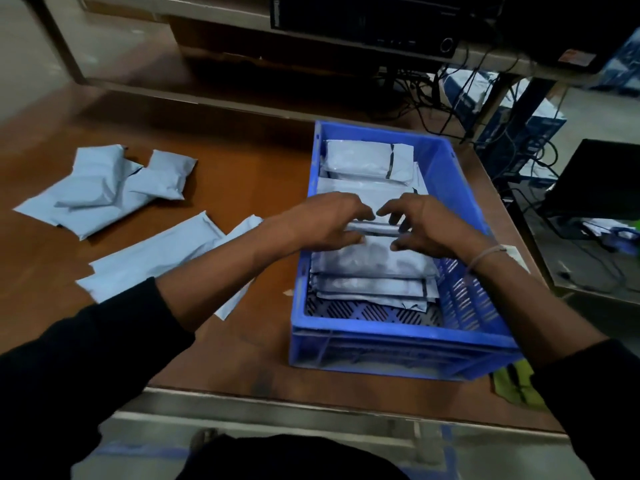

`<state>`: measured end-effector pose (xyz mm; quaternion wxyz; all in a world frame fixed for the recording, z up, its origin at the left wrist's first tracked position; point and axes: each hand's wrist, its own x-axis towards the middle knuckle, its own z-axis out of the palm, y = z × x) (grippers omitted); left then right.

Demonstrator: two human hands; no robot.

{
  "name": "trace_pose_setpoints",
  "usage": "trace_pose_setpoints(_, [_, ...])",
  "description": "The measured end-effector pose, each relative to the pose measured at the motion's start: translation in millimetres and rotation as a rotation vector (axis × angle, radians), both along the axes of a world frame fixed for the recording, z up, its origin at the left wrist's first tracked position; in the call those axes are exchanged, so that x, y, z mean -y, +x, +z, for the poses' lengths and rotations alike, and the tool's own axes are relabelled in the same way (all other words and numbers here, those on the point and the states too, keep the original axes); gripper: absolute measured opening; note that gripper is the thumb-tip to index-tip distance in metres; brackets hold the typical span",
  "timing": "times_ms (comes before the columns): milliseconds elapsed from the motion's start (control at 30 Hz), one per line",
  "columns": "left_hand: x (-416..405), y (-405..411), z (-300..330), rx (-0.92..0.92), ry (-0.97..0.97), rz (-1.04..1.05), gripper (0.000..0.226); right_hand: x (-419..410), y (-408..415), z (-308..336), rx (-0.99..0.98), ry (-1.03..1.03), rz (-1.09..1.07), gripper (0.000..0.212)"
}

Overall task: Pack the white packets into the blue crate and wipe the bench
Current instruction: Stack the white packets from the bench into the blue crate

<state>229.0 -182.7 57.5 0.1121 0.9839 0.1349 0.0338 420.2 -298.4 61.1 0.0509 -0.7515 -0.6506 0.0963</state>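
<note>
A blue crate (401, 336) stands on the brown bench (242, 161), right of centre. Several white packets lie inside it, one at the far end (367, 161) and a stack near the front (370, 287). Both hands are over the crate's middle. My left hand (325, 220) and my right hand (426, 223) pinch the two ends of a white packet (372, 251), with fingers curled on its folded top edge. More white packets lie loose on the bench: a pile at the far left (104, 188) and flat ones (156, 254) under my left forearm.
A green cloth (516, 384) lies at the bench's near right corner, beside the crate. Behind the bench runs a low shelf with a dark device (363, 26). Cables and boxes (512, 112) crowd the floor to the right. The bench's front edge (277, 400) is close to my body.
</note>
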Motion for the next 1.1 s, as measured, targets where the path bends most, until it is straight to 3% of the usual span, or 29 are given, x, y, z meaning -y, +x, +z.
trace_pose_setpoints(133, [-36.2, -41.4, -5.8, 0.261, -0.079, 0.134, 0.040, -26.9, -33.6, 22.4, -0.158, 0.154, -0.012, 0.047])
trace_pose_setpoints(300, [-96.0, -102.5, -28.4, 0.348, -0.297, 0.319, 0.031, -83.2, -90.7, 28.7, -0.307, 0.237, 0.035, 0.035])
trace_pose_setpoints(433, [-135.4, -155.7, -46.8, 0.278, -0.372, 0.485, 0.030, -138.5, -141.1, 15.0, -0.357, 0.131, 0.059, 0.039])
trace_pose_setpoints(633, [-177.1, -232.6, -79.6, -0.003, -0.327, 0.617, 0.043, -210.3, -210.3, -35.2, -0.304, -0.345, 0.046, 0.062])
trace_pose_setpoints(867, [-188.8, -279.1, -104.2, -0.173, -0.359, 0.650, 0.079, -246.0, -265.0, -93.0, -0.278, -0.321, 0.008, 0.080])
trace_pose_setpoints(1000, [-193.4, -287.7, -118.8, -0.168, -0.437, 0.660, 0.073, -255.1, -275.4, -106.6, -0.386, -0.336, -0.113, 0.101])
trace_pose_setpoints(1100, [-195.3, -289.6, -122.2, -0.143, -0.472, 0.648, 0.064, -263.4, -273.2, -110.6, -0.536, -0.352, -0.143, 0.080])
